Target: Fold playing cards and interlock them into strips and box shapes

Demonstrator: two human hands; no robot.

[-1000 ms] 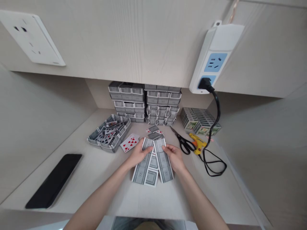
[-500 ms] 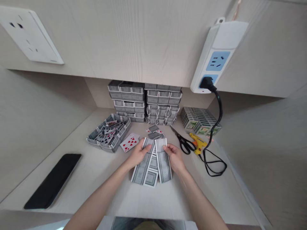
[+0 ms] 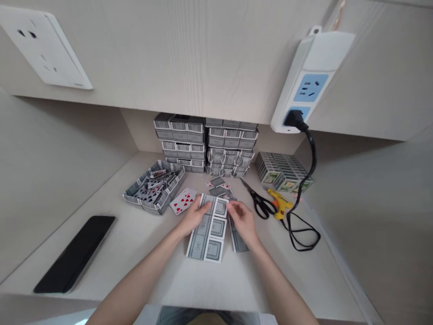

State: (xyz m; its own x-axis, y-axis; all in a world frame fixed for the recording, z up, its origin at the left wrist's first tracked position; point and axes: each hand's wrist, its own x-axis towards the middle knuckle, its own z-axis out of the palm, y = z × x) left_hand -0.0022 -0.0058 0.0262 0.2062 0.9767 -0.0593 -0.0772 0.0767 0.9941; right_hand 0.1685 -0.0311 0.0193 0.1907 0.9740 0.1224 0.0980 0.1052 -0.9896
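Red hearts — on a face-up card [image 3: 183, 201].

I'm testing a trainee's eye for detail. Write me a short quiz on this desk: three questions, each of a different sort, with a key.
1. True or false: the plug sits in the lower blue socket.

2. Multiple choice: what lies between the right hand and the glue gun?
A. The phone
B. The scissors
C. The tray

3. Count: how many white-bordered card backs show in the right column of the card panel that the left hand grips?

Key: 1. True. 2. B. 3. Three.
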